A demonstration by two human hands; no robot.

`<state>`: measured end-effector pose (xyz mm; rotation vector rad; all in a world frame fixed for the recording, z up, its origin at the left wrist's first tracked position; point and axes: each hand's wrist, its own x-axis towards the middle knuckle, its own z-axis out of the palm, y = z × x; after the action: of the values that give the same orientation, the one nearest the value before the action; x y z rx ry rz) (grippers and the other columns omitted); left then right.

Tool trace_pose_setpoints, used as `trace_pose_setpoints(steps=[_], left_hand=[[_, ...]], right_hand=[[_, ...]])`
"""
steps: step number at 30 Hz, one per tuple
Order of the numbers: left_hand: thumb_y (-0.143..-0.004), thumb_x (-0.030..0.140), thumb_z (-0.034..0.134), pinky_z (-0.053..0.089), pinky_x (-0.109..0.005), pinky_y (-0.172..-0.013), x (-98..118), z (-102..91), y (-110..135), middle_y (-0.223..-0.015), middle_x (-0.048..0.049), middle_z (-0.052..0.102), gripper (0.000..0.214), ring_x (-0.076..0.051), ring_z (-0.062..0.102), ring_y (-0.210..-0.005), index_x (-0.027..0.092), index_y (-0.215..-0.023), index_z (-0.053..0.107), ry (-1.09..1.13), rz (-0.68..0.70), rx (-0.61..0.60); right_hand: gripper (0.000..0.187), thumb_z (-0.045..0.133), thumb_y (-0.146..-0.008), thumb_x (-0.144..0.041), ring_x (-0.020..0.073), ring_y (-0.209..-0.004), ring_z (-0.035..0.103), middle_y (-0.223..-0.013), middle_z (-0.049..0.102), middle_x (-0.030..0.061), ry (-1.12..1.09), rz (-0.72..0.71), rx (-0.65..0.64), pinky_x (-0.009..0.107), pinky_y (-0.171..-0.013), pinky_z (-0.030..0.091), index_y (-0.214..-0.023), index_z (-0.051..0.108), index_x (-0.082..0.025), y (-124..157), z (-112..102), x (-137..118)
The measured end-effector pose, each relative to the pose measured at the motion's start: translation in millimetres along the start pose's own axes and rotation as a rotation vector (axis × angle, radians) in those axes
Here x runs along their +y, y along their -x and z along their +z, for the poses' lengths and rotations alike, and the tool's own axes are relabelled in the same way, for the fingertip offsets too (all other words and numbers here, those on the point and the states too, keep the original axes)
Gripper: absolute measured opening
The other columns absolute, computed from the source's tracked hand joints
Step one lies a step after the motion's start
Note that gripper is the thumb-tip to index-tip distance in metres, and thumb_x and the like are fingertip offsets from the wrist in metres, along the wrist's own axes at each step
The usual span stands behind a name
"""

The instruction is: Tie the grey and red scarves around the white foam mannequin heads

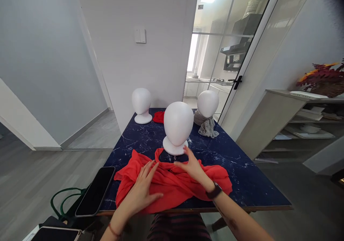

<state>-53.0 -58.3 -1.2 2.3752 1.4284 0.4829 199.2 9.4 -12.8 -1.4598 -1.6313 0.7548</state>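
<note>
A red scarf (pixel 172 194) lies bunched along the near side of the dark blue marbled table (pixel 242 176). My left hand (pixel 143 187) rests over the scarf's left part, fingers and thumb spread. Above its right middle is my right hand (pixel 191 165), thumb and fingers apart, with nothing seen between them. Just beyond the scarf stands a white mannequin head (pixel 178 124), bare and upright, close to my right fingertips. Whether the palms press on the cloth is hard to tell.
Behind stand another bare white head (pixel 141 104) and a third head (pixel 208 104) with a grey scarf (pixel 207 125) round its neck. Red cloth (pixel 158 117) lies between them. A black phone (pixel 96 190) overlaps the table's left edge. A shelf unit (pixel 295 126) stands right.
</note>
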Motion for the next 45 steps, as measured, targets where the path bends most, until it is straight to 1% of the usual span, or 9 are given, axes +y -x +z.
trace_pose_setpoints(steps=[4,9,13,21,30,33,37,41,45], left_hand=[[-0.063,0.039,0.074,0.012,-0.058,-0.113,-26,-4.5,31,-0.155,-0.0080,0.020,0.104,-0.032,0.010,-0.143,0.030,-0.148,0.016,-0.119,-0.154,-0.013],[-0.066,0.042,0.070,0.024,-0.055,-0.109,-59,-5.1,39,-0.146,-0.0096,0.039,0.085,-0.034,0.027,-0.137,0.026,-0.141,0.037,-0.191,-0.287,0.032],[-0.079,0.044,0.058,0.039,-0.044,-0.099,-63,-7.9,37,-0.126,-0.0104,0.057,0.055,-0.030,0.049,-0.119,0.023,-0.129,0.053,-0.154,-0.297,0.023],[-0.086,0.035,0.048,0.047,-0.031,-0.076,-49,-14.8,23,-0.087,-0.0047,0.063,0.024,-0.020,0.061,-0.083,0.022,-0.094,0.067,0.053,-0.246,0.211],[-0.087,0.038,0.047,0.046,-0.028,-0.065,-47,-22.4,24,-0.071,-0.0027,0.058,0.028,-0.017,0.055,-0.068,0.019,-0.077,0.064,0.119,-0.295,0.548],[-0.082,0.027,0.049,0.044,-0.046,-0.088,-49,-21.9,27,-0.096,-0.0086,0.063,0.022,-0.027,0.055,-0.098,0.021,-0.092,0.068,-0.202,-0.380,0.524],[-0.078,0.012,0.046,0.015,-0.066,-0.107,-40,-18.0,27,-0.141,-0.0117,0.044,0.050,-0.036,0.021,-0.138,0.022,-0.125,0.056,-0.472,-0.378,0.473],[-0.069,0.001,0.039,0.018,-0.054,-0.112,-31,-9.8,19,-0.152,-0.0061,0.029,0.079,-0.028,0.016,-0.142,0.025,-0.143,0.033,-0.390,-0.126,0.220],[-0.061,-0.002,0.039,0.015,-0.056,-0.112,-35,-7.9,7,-0.143,-0.0092,0.044,0.086,-0.030,0.025,-0.139,0.022,-0.144,0.032,-0.388,-0.207,0.051]], right_hand=[[0.079,0.072,-0.070,-0.040,0.0254,-0.130,0.039,-0.142,0.041,0.0082,0.184,-0.201,-0.457,0.039,-0.109,0.030,-0.140,0.037,-0.026,69,-20,-13],[0.037,0.060,-0.080,-0.024,0.0193,-0.098,0.059,-0.109,0.064,0.0031,0.302,-0.176,-0.638,0.028,-0.087,0.045,-0.117,0.060,-0.026,101,-30,-28],[0.038,0.076,-0.066,-0.038,0.0193,-0.090,0.061,-0.095,0.068,-0.0006,0.184,-0.053,-0.735,0.023,-0.081,0.044,-0.100,0.068,-0.023,95,-62,-33],[0.036,0.062,-0.074,-0.051,0.0225,-0.089,0.060,-0.094,0.066,0.0059,0.185,0.126,-0.419,0.029,-0.080,0.045,-0.091,0.068,-0.019,59,-157,6],[0.040,0.060,-0.070,-0.060,0.0163,-0.063,0.053,-0.070,0.059,0.0029,-0.022,0.202,-0.041,0.027,-0.059,0.044,-0.070,0.052,-0.021,33,-192,56],[0.043,0.061,-0.066,-0.063,0.0196,-0.064,0.056,-0.069,0.061,0.0054,0.095,0.181,0.022,0.032,-0.062,0.047,-0.073,0.057,-0.020,28,-182,65],[0.037,0.052,-0.079,-0.056,0.0245,-0.077,0.062,-0.085,0.066,0.0110,0.303,-0.004,0.171,0.039,-0.075,0.049,-0.082,0.063,-0.021,39,-134,36],[0.039,0.054,-0.084,-0.047,0.0262,-0.111,0.057,-0.117,0.063,0.0101,0.316,-0.276,-0.182,0.042,-0.098,0.043,-0.115,0.061,-0.024,61,-60,-19],[0.081,0.068,-0.074,-0.038,0.0304,-0.133,0.037,-0.147,0.036,0.0098,0.466,-0.329,-0.424,0.047,-0.110,0.031,-0.144,0.031,-0.022,77,-7,-35]])
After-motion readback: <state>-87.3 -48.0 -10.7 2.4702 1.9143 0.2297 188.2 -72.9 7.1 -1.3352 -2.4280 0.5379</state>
